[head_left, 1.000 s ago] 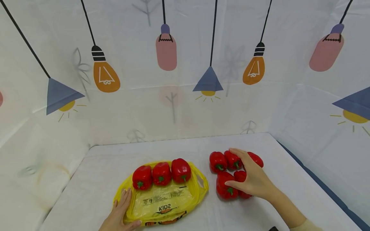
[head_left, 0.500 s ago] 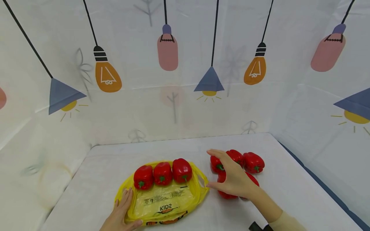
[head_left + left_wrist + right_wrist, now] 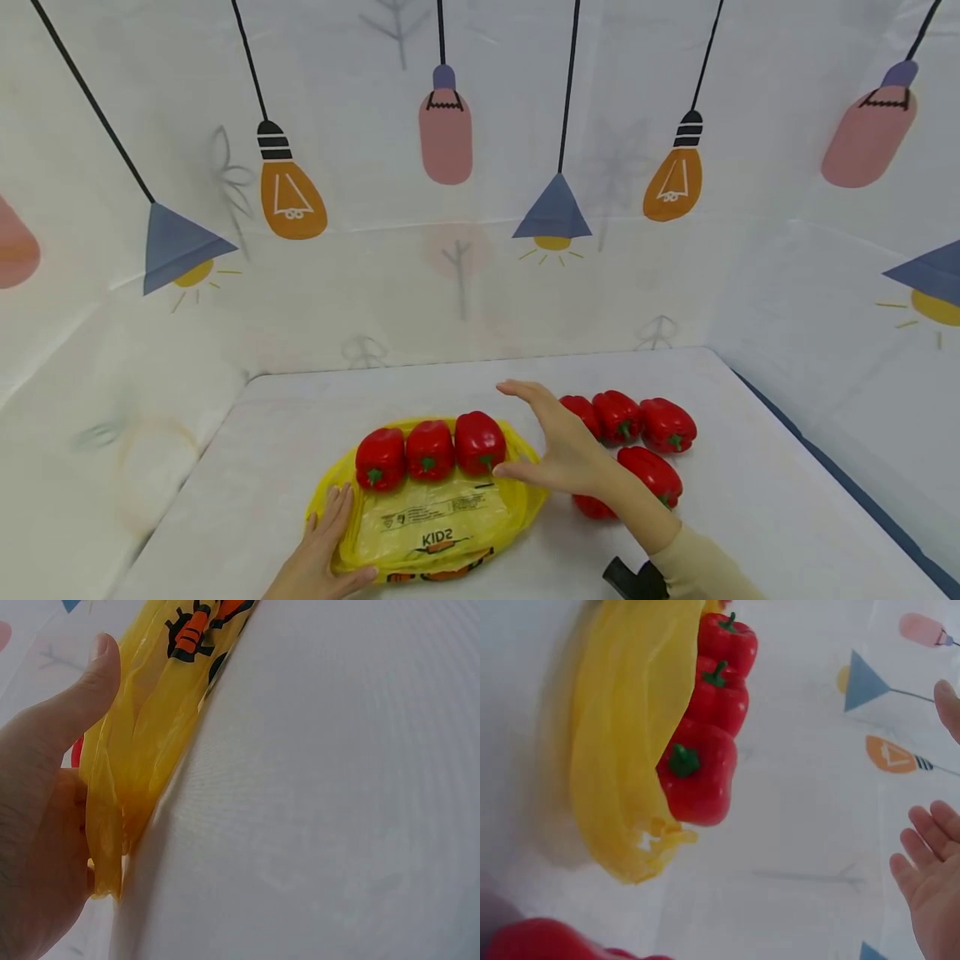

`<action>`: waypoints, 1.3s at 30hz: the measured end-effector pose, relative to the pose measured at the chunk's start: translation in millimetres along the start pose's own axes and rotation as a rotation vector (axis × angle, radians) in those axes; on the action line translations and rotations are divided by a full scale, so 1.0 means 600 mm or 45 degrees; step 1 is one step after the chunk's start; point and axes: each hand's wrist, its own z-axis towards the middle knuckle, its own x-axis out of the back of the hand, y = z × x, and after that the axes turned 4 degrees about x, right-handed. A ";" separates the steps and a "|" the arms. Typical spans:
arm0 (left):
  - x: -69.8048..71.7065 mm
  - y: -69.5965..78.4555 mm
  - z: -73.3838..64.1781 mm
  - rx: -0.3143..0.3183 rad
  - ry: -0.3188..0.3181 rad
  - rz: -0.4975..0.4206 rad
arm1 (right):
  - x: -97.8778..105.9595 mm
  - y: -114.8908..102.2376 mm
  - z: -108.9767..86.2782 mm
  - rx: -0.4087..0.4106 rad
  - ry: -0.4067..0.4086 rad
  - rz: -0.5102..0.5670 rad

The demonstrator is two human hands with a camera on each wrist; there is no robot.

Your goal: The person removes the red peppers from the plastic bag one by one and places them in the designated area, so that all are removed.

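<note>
A yellow plastic bag (image 3: 495, 521) lies on the white table with its edges rolled out around a flat middle. Along its far side sit three red bell peppers in a row, the rightmost pepper (image 3: 480, 443) nearest my right hand. My left hand (image 3: 321, 550) rests at the bag's left edge, fingers straight; in the left wrist view the thumb lies along the yellow plastic (image 3: 142, 727). Thumb and fingers spread apart, my right hand (image 3: 562, 446) hovers holding nothing over the bag's right end. In the right wrist view this hand (image 3: 934, 877) appears at the right edge.
Several more red bell peppers (image 3: 618, 417) lie on the table to the right, some partly hidden behind my right hand and forearm. A dark wrist device (image 3: 636, 577) shows by my right sleeve. A printed white curtain (image 3: 480, 283) stands behind the table.
My right hand has moved left from above the right-hand peppers to the bag's right end, uncovering some of them. The left hand stays at the bag's edge. The head view has shifted slightly.
</note>
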 end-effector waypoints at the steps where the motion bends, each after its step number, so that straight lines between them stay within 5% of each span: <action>1: -0.001 0.000 0.001 -0.004 0.004 0.003 | -0.002 0.000 0.004 -0.006 0.000 0.010; 25: 0.007 0.006 0.004 0.009 -0.023 -0.109 | -0.060 0.031 0.067 -0.270 -0.101 0.260; 33: 0.006 0.004 0.000 0.028 -0.036 -0.093 | -0.100 0.061 0.052 -0.476 -0.222 0.228; 39: 0.002 -0.001 -0.005 0.001 -0.026 -0.096 | -0.124 0.072 0.043 -0.493 -0.376 0.090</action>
